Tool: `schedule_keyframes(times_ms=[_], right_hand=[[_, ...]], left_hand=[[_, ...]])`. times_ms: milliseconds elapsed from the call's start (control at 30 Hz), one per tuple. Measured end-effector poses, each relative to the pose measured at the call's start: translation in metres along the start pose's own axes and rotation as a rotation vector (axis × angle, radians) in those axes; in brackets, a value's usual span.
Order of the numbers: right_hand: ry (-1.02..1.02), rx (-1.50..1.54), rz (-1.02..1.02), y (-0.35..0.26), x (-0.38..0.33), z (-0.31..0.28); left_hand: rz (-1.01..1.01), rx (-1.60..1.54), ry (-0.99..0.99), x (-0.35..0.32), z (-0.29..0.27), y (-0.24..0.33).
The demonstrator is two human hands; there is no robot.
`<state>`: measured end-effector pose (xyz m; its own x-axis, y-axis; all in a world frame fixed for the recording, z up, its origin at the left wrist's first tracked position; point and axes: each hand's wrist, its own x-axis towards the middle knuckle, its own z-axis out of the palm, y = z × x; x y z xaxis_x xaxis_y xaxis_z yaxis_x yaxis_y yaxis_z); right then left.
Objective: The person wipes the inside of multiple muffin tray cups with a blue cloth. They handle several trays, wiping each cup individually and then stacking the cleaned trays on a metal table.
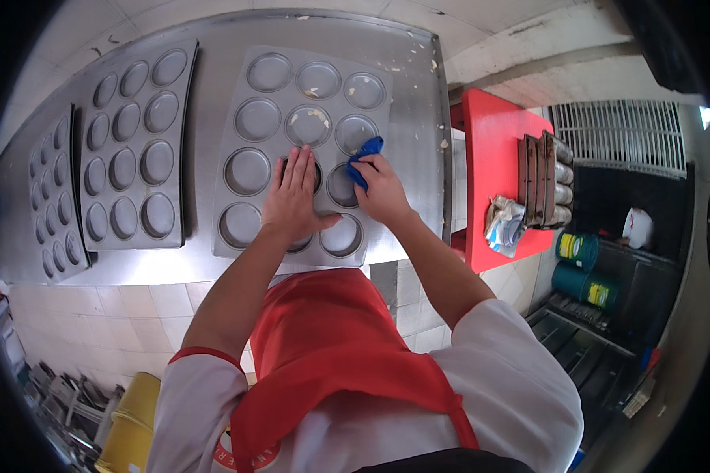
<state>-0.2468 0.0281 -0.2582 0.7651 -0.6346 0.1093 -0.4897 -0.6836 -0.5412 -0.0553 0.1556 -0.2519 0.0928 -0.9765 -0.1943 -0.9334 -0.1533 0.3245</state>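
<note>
A grey metal muffin tray [292, 142] with several round cups lies on the steel table in front of me. My left hand [296, 193] rests flat on it, fingers stretched out, covering part of the cups below the middle. In my right hand [380, 189] is a bunched blue cloth [363, 162], gripped over the cups along the tray's right side. Pale crumbs or flakes lie in some of the upper cups.
Two more muffin trays [140, 146] [55, 193] stand to the left on the steel table [221, 35], whose far right corner holds scattered flakes. Right of it, a red table [489, 150] carries stacked dark baking pans [544, 181] and a crumpled bag [505, 226]. Green buckets [577, 251] sit farther right.
</note>
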Motion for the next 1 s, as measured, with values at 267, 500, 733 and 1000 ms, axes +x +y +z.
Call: schedule_keyframes(times_ms=[267,500,733,1000], right_hand=[[0.051,0.012,-0.102,-0.003,0.112,0.027],[-0.114,0.113,-0.186,-0.01,0.073,0.017],[-0.006,0.102,-0.167,-0.004,0.149,0.037],[-0.019,0.104,0.11,-0.03,0.195,0.054]], left_hand=[[0.05,0.037,-0.024,-0.004,0.003,-0.003],[0.027,-0.004,-0.013,-0.001,0.0,-0.009],[0.066,-0.017,-0.018,-0.003,0.004,-0.009],[-0.062,-0.024,-0.004,0.003,-0.005,-0.007]])
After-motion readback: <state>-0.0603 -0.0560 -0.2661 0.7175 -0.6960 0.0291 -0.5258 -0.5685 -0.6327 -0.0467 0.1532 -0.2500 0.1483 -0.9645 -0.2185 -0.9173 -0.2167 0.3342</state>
